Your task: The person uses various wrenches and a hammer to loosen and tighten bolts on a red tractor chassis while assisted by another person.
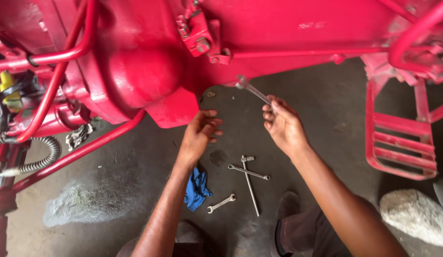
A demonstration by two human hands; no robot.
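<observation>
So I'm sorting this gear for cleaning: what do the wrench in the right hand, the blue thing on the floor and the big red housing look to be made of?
Wrench: bright bare steel, probably; it glints silver.
Blue thing: soft cloth, crumpled into folds.
Red housing: likely cast metal under glossy red paint, with bolted fittings.

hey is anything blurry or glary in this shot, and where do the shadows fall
Head view: the wrench in the right hand is motion-blurred, its head a bright smear; the left hand is sharp. The red machine body shows soft sheen, no hard glare. Shadow darkens the concrete floor beneath the machine. The tools on the floor are crisp.
</observation>
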